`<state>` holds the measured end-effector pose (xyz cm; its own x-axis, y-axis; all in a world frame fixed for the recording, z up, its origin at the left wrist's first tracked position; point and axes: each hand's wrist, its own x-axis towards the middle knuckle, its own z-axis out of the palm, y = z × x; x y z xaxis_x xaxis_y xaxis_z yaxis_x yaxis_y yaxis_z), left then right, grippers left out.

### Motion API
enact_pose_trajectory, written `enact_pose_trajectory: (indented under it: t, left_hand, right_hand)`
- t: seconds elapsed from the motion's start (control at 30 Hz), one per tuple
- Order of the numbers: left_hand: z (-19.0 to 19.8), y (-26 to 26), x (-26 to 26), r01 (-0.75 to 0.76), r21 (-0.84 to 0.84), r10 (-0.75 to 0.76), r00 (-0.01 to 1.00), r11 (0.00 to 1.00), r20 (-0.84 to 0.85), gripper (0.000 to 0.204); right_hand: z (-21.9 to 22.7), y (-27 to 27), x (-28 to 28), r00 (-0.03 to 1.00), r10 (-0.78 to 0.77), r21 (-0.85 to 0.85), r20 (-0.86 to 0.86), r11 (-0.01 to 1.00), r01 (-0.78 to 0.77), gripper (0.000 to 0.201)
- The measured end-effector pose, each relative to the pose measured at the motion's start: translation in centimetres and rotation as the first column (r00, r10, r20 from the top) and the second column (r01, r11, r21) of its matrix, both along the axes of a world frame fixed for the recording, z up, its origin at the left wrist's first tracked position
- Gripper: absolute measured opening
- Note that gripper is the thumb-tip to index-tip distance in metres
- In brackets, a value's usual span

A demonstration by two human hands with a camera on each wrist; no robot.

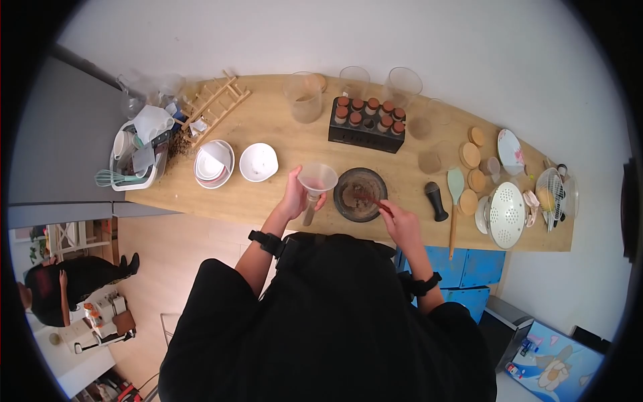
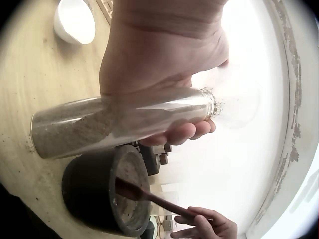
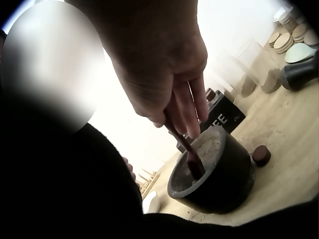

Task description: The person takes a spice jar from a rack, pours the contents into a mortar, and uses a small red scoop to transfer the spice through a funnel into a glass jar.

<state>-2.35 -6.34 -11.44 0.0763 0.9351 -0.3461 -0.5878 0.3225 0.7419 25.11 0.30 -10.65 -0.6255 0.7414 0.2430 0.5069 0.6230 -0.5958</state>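
Note:
My left hand (image 1: 293, 196) grips a clear glass tube (image 2: 65, 130) partly filled with brown powder. A clear plastic funnel (image 1: 317, 175) sits at the tube's mouth, where brown grains cling in the left wrist view. To the right stands a dark stone mortar (image 3: 227, 181) with brown powder inside. My right hand (image 1: 404, 228) pinches the handle of a reddish-brown wooden spoon (image 3: 180, 139), whose bowl dips into the mortar. A small brown cap (image 3: 261, 156) lies beside the mortar in the right wrist view.
Behind the mortar is a black rack (image 1: 365, 137) of brown-capped tubes. A black pestle (image 1: 436, 201), a spatula (image 1: 455, 187) and a white colander (image 1: 506, 216) lie to the right. White bowls (image 1: 258, 163) stand left. Another person (image 1: 74, 285) is at far left.

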Motion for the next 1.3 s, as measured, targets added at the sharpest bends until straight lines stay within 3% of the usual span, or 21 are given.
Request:
enact_pose_trajectory:
  t: [0.1,0.17,0.27,0.4,0.6,0.67,0.77,0.9,1.0,1.07,1.1,1.17,1.3]
  left_hand:
    - [-1.6,-1.0,0.1,-0.040,-0.060,0.041,0.999,0.997,0.010,0.080]
    - [-2.1,-1.3,-0.1,-0.005,-0.046,0.004,1.000,0.999,-0.016,0.075]
    - [-2.5,-1.6,-0.2,0.020,-0.028,-0.021,0.999,0.999,-0.033,0.075]
    - [-3.0,-1.8,-0.3,0.015,-0.079,-0.020,0.998,0.997,-0.061,0.075]
    - [-3.1,-2.2,-0.2,0.035,-0.068,-0.041,0.995,0.997,-0.089,0.076]
    - [-3.1,-2.2,-0.2,-0.011,-0.150,0.000,0.997,0.989,-0.074,0.076]
    - [-3.4,-2.2,-0.2,0.009,-0.131,-0.018,0.998,0.991,-0.066,0.076]
    - [-3.3,-2.3,-0.2,0.009,-0.121,-0.017,0.998,0.993,-0.066,0.076]
    - [-3.6,-2.3,-0.3,0.015,-0.126,-0.023,0.998,0.992,-0.065,0.076]
    - [-3.8,-2.4,-0.4,0.019,-0.133,-0.027,0.998,0.991,-0.056,0.076]
    - [-3.9,-2.4,-0.6,0.015,-0.132,-0.023,0.998,0.991,-0.058,0.076]
    - [-4.2,-2.6,-0.8,0.060,-0.119,-0.066,0.997,0.991,-0.050,0.073]
    - [-4.1,-2.7,-0.6,0.058,-0.112,-0.071,0.990,0.992,-0.123,0.074]
  right_hand:
    - [0.7,-0.1,-0.6,0.996,-0.082,0.066,-0.042,0.994,0.085,0.020]
    - [1.3,0.1,-0.6,0.990,0.118,0.099,0.072,0.987,-0.125,0.019]
    - [1.3,-0.3,-1.1,1.000,0.019,0.118,0.013,0.993,-0.021,0.020]
    - [1.6,-0.2,-1.2,0.991,0.102,0.107,0.086,0.988,-0.111,0.020]
    - [3.0,0.2,0.8,0.996,0.022,-0.070,0.083,0.997,-0.016,0.021]
    - [3.6,0.2,0.9,0.987,0.137,-0.124,0.087,0.984,-0.126,0.019]
    - [2.8,0.2,0.0,0.990,0.098,-0.231,0.099,0.970,-0.073,0.021]
    - [4.4,0.5,0.4,0.994,0.101,-0.194,0.051,0.977,-0.089,0.022]
    - [3.6,0.5,0.0,0.982,0.141,-0.263,0.126,0.959,-0.104,0.022]
    - [0.7,0.9,0.1,0.998,-0.054,-0.419,-0.037,0.907,0.034,0.020]
    - [0.7,1.1,0.2,0.998,-0.051,-0.418,-0.038,0.908,0.030,0.020]
    - [0.8,1.3,0.8,0.941,-0.326,-0.489,-0.087,0.837,0.245,0.020]
    - [-1.5,1.8,0.9,0.925,-0.380,-0.539,-0.020,0.783,0.310,0.025]
